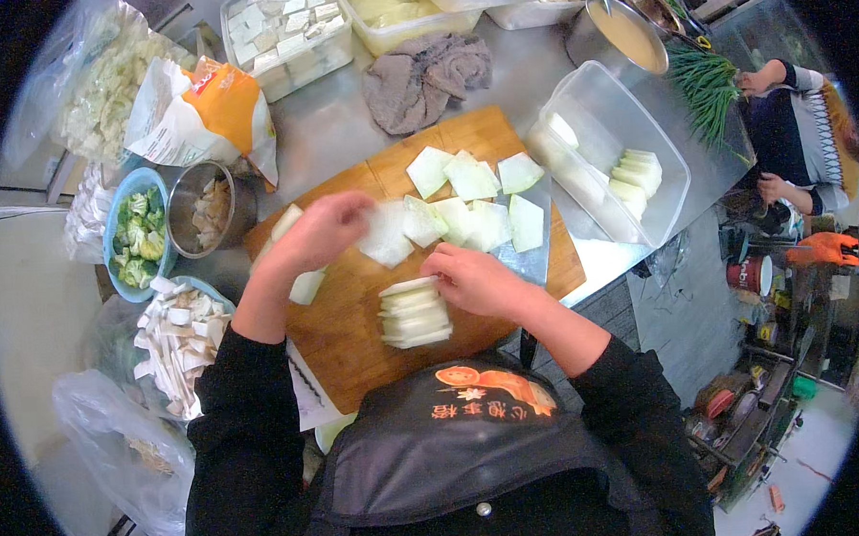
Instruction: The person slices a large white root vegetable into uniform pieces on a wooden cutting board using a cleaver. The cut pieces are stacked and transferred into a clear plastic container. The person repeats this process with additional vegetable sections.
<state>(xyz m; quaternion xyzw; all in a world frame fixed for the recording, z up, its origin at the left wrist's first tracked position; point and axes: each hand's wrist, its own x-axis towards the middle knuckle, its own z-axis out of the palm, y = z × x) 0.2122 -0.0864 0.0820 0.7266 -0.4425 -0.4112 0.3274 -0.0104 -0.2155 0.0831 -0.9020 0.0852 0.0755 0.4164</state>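
Pale green-white winter melon slices (469, 177) lie spread over the wooden cutting board (346, 339), several of them on the broad blade of a cleaver (538, 257). The cleaver's dark handle points toward me at the board's near right edge. My left hand (327, 229), slightly blurred, pinches the corner of one flat slice (387, 234) left of the spread. Closer to me, a neat row of slices (414, 315) stands packed together. My right hand (473, 280) has its fingers curled on the row's far right end. More melon pieces (306, 287) lie partly hidden behind my left wrist.
A clear plastic tub (670, 176) holding melon slices stands right of the board. Leftward are a steel bowl (238, 204), a blue bowl of broccoli (120, 267) and cut white strips (169, 342). A grey cloth (412, 87) lies beyond. At far right, another person handles green stalks (698, 89).
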